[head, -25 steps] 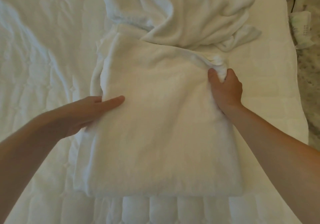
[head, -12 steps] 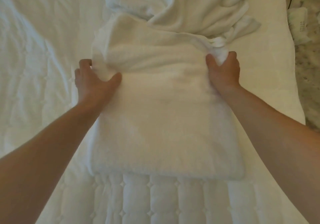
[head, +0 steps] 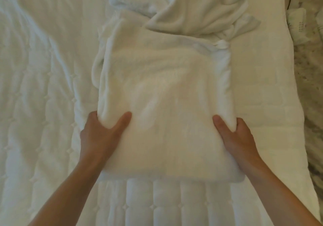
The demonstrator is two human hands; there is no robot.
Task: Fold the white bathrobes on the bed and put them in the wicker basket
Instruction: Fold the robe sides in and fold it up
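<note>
Head camera looks down on the white quilted bed, and on its middle lies the folded bathrobe as a thick flat rectangle, its far end touching a second bathrobe that is crumpled further up the bed. My left hand grips the left side of the folded bathrobe and my right hand grips the right side. Each thumb lies on top and the other fingers are tucked under the edge, clamped on the cloth.
</note>
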